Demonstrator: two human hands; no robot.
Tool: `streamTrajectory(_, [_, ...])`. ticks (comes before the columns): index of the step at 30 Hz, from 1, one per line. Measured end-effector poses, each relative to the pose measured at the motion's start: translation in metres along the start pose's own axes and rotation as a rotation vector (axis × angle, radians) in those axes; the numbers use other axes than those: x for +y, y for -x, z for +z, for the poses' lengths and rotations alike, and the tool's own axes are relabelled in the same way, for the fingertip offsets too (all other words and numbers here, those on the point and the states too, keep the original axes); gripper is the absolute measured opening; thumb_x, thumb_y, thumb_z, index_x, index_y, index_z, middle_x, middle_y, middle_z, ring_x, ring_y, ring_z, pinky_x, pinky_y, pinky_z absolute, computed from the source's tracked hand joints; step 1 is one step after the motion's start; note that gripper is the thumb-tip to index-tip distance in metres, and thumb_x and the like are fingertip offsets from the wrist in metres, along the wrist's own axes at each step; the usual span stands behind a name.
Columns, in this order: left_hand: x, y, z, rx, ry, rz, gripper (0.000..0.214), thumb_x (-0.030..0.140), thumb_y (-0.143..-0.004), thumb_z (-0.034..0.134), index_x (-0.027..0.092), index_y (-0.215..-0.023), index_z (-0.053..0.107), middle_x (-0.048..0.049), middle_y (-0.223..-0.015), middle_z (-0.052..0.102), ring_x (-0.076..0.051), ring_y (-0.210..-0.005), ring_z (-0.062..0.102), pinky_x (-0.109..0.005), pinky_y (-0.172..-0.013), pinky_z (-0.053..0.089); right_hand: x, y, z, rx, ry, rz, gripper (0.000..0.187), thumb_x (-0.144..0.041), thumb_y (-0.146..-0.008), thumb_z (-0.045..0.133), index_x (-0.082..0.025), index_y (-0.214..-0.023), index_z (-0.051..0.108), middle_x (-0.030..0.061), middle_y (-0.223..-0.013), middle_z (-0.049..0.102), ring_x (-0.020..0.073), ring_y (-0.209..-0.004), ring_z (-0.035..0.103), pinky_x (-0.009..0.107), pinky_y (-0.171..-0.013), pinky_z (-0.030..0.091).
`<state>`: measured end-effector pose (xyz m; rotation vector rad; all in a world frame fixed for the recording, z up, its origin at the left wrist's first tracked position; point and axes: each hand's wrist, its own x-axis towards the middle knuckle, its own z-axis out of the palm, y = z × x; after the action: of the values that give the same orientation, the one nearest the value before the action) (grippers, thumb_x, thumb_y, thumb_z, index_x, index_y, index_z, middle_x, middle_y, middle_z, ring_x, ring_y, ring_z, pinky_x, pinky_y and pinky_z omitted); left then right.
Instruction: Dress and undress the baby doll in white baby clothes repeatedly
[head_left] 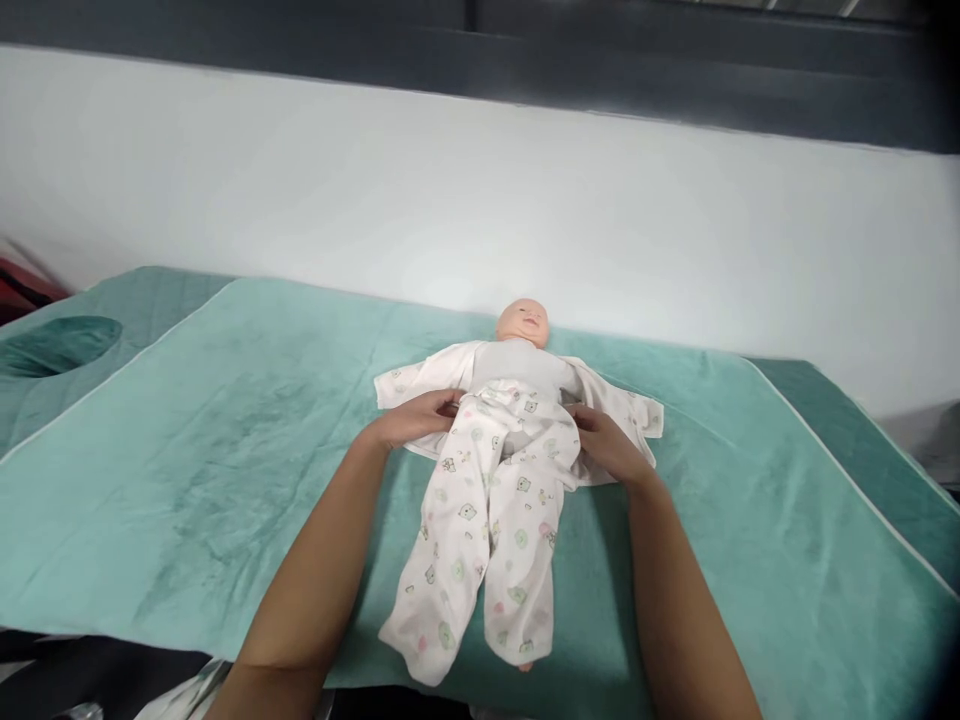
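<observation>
A baby doll (523, 322) lies on its back, head toward the wall. White patterned trousers (465, 510) cover its legs, and a toe shows below one leg's hem. An open white jacket (427, 375) spreads out under its arms, over a plain pale top (517, 362). At the waistband's left side, my left hand (421, 418) is closed on the trousers' edge with its fingertips partly hidden. My right hand (611, 445) grips the opposite side of the waistband, its fingers tucked against the cloth.
Green padded covering (247, 450) spreads over the bed, which has an oval face hole (60, 345) at the far left. A white wall (480, 200) borders its far side. Something red (26, 290) stands at the left edge.
</observation>
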<state>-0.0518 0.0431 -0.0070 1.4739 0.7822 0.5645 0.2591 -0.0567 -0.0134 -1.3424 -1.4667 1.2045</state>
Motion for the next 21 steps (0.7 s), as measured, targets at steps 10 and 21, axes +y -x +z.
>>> streamTrajectory(10, [-0.001, -0.005, 0.002, -0.011, -0.028, 0.080, 0.020, 0.025, -0.070, 0.072, 0.018, -0.076, 0.055, 0.0015, -0.076, 0.061, -0.013, -0.072, 0.056, -0.024, -0.065, 0.043, 0.007, -0.006, 0.005, 0.061, -0.172, -0.053, 0.030, -0.046, -0.076, 0.072, -0.021, -0.073, 0.056, -0.0006, -0.077, 0.058, 0.0171, -0.074, 0.053, 0.030, -0.069, 0.046])
streamTrajectory(21, [-0.017, -0.021, 0.038, 0.346, 0.053, 0.198, 0.031, 0.029, -0.073, 0.071, 0.020, -0.072, 0.041, 0.0063, -0.065, 0.039, -0.008, -0.057, 0.033, -0.021, -0.052, 0.026, 0.023, -0.026, 0.016, 0.388, -0.263, -0.063, 0.043, -0.044, -0.076, 0.067, -0.025, -0.069, 0.029, -0.0071, -0.059, 0.033, 0.0109, -0.051, 0.028, 0.025, -0.047, 0.023])
